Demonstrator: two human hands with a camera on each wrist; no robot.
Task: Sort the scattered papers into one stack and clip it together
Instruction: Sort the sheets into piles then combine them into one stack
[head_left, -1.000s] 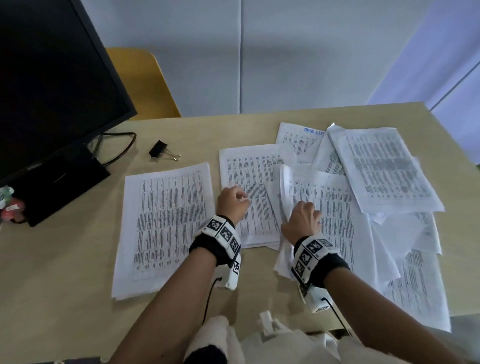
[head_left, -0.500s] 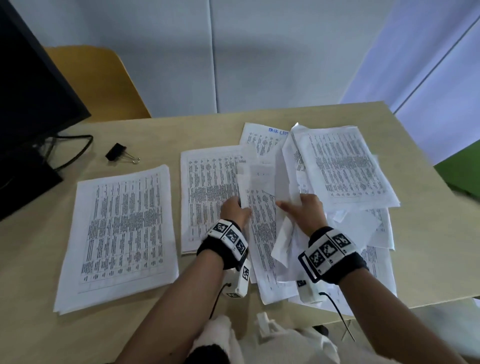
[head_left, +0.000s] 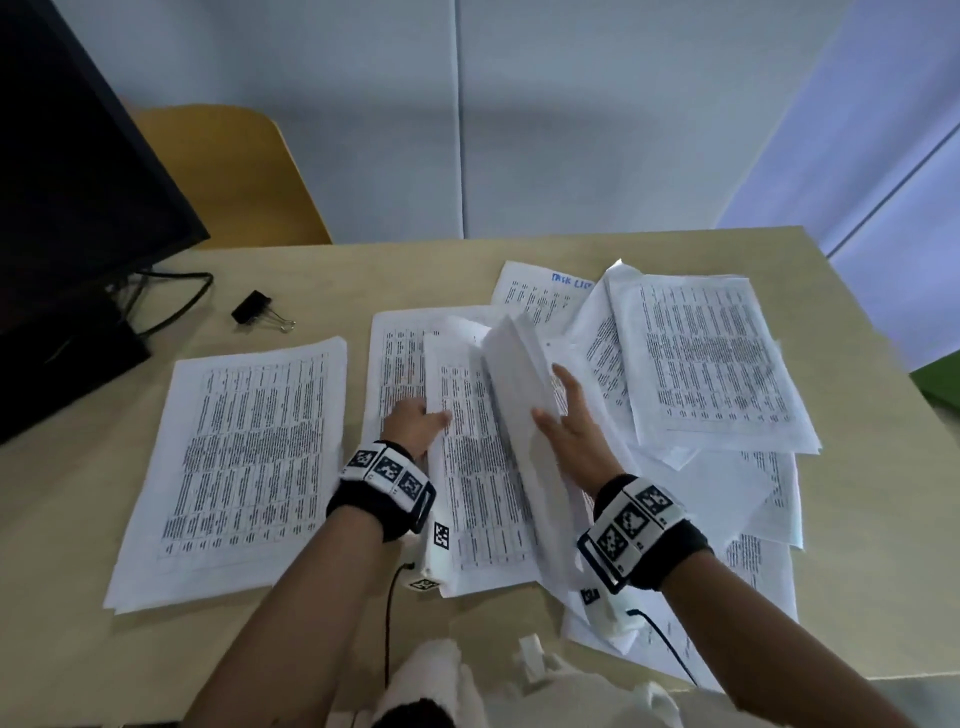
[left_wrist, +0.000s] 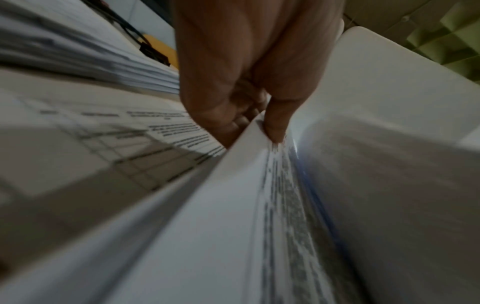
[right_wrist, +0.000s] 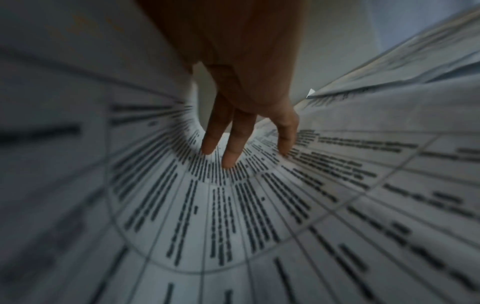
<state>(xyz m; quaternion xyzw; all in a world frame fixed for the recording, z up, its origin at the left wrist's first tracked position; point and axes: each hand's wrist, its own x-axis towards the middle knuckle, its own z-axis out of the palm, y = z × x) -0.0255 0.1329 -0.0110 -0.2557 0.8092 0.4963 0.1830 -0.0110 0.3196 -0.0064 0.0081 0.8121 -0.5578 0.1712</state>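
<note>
Printed sheets lie scattered over the tan table (head_left: 62, 545). One tidy stack (head_left: 244, 457) lies at the left, another (head_left: 395, 364) beside it. My left hand (head_left: 426, 421) pinches the left edge of a printed sheet (head_left: 472, 467) over that middle stack; the left wrist view shows the thumb and fingers (left_wrist: 275, 123) closed on the paper edge. My right hand (head_left: 563, 410) holds a lifted sheaf (head_left: 519, 395) on edge, blank side facing left, with the thumb on that side and straight fingers (right_wrist: 233, 144) on the printed side. A black binder clip (head_left: 254, 312) lies apart at the back left.
A loose overlapping pile (head_left: 711, 358) covers the right of the table, reaching the front right edge. A black monitor (head_left: 78, 182) with its cable (head_left: 171, 291) stands at the back left. A yellow chair (head_left: 228, 176) is behind the table.
My right hand has raised the sheaf higher and swung it leftwards over the middle papers. My left hand has moved up to the sheet's left edge. The head view has turned slightly.
</note>
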